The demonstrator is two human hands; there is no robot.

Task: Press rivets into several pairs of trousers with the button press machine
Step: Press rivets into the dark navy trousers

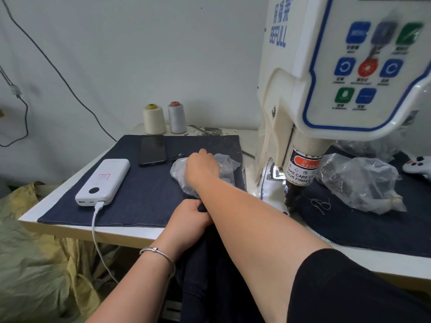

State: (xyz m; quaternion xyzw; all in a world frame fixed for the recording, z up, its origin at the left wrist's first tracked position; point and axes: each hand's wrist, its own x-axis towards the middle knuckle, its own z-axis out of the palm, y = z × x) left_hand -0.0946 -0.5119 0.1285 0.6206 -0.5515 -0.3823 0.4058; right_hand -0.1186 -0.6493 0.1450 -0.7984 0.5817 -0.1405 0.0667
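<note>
Right hand (202, 167) reaches into a plastic bag (224, 169), fingers hidden, grip unclear. Left hand (189, 216) grips dark trousers (210, 271) at the table (70, 227) edge. At two o'clock, press (326, 89) reads "BEFULL", "TAKE CARE".

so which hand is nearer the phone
Right. The right hand reaches into the plastic bag just beside the phone; the left hand grips dark trousers at the table edge.

Your right hand (202, 167) was reaching into the plastic bag (224, 169) while your left hand (189, 215) gripped the dark trousers (210, 264) at the table (70, 229) edge.
</note>
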